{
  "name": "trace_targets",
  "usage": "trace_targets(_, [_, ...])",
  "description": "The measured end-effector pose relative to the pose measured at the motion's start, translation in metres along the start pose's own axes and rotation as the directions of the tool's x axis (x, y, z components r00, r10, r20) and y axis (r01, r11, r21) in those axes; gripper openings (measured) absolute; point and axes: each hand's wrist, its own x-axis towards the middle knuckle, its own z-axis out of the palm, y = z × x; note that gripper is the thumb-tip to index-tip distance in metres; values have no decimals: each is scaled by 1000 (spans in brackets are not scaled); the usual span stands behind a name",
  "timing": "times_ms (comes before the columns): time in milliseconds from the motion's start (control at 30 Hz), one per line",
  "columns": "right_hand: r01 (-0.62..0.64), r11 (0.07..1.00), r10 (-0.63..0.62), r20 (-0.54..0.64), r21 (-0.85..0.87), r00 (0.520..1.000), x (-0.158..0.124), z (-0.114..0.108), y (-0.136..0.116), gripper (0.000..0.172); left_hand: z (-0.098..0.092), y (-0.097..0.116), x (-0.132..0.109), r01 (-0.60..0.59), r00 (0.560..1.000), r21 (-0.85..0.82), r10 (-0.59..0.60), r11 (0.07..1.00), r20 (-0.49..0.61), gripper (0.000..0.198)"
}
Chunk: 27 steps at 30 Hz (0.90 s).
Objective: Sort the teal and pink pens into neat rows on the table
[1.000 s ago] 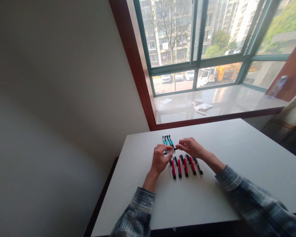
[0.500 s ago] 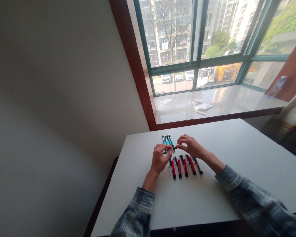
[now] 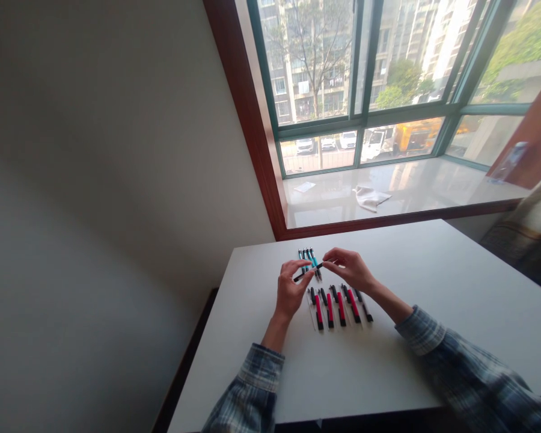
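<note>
Thumb and fingers of my left hand (image 3: pixel 292 290) pinch a thin black pen piece (image 3: pixel 300 276) above the white table. My right hand (image 3: pixel 348 267) closes its fingertips on the right end of the same dark piece, up and to the right. Just behind the hands lie several turquoise pens (image 3: pixel 314 260), side by side. Nearer to me is a row of red and black pen parts (image 3: pixel 341 308) with thin clear pieces between them. Whether the held piece is one part or two joined is too small to tell.
The white table (image 3: pixel 365 373) reaches a wall (image 3: pixel 117 180) on the left and a window sill (image 3: pixel 415 186) behind. On the sill lie a crumpled white cloth (image 3: pixel 369 198), a paper (image 3: pixel 305 187) and a clear bottle (image 3: pixel 508 163). A curtain hangs at the right.
My left fingers have parted a little from their earlier grip, showing more of the dark piece. My right fingertips have come closer together on its other end. The view has shifted slightly.
</note>
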Motion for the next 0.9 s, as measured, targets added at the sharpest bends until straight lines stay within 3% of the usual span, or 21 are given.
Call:
trace_targets(67, [-36, 996, 39, -35, 86, 999, 0, 2, 3, 31, 0, -4, 2, 89, 985, -182, -113, 979, -129, 42])
trace_targets(133, [-67, 984, 70, -14, 163, 997, 0, 6, 5, 32, 0, -8, 3, 170, 947, -408, -264, 897, -185, 57])
trace_targets(233, [-104, 966, 88, 78, 235, 993, -3, 16, 6, 32, 2, -10, 4, 223, 921, -592, -366, 775, -132, 61])
trace_targets(333, [-113, 965, 92, 98, 238, 991, -4, 18, 6, 32, 3, -12, 4, 224, 921, -618, -370, 753, -118, 59])
trace_targets(400, [-73, 982, 77, -14, 176, 997, -2, 11, 9, 31, 1, -15, 5, 214, 902, -626, -398, 750, -168, 60])
trace_targets(500, [-3, 999, -8, -233, -49, 973, 1, -3, 15, 26, -2, -22, 8, 222, 855, -632, -460, 743, -241, 60])
trace_targets(567, [25, 975, -85, -268, -220, 960, 0, -9, 20, 21, -4, -25, 9, 239, 841, -627, -481, 742, -249, 60])
trace_targets(700, [88, 904, -152, -120, -418, 981, -3, -8, 28, 10, -4, -28, 7, 253, 845, -596, -474, 762, -246, 58])
trace_targets(900, [131, 863, -97, 94, -487, 991, -9, 1, 28, 14, -4, -29, 5, 266, 829, -620, -503, 738, -243, 49])
